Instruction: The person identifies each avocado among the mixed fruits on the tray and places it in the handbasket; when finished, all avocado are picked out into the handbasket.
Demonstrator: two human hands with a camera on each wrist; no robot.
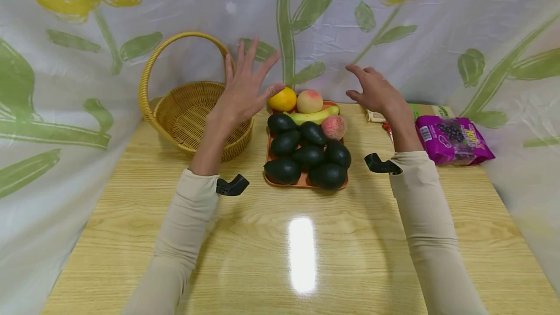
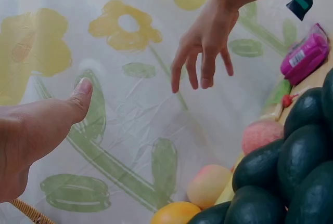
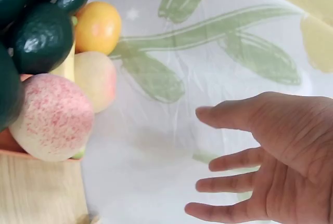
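Note:
My left hand (image 1: 243, 90) is raised with its fingers spread, between the wicker basket (image 1: 168, 132) and the fruit tray. Holding nothing, my right hand (image 1: 374, 89) hovers to the right of the tray with fingers apart and loosely bent. The orange tray (image 1: 298, 186) lies on the table between both arms. Several dark green avocados (image 1: 285, 171) fill its front part. Behind them lie a yellow banana (image 1: 302, 118), a speckled pink peach (image 1: 334, 127), a pale peach (image 1: 309, 101) and an orange (image 1: 283, 99). In the right wrist view, the speckled peach sits at the tray's edge.
The basket's tall arched handle (image 1: 143, 81) rises at the back left. A purple grape-printed package (image 1: 455, 140) lies at the back right, with a green packet (image 1: 430, 110) behind it. A flower-printed cloth (image 1: 323, 38) hangs behind the wooden table (image 1: 258, 247).

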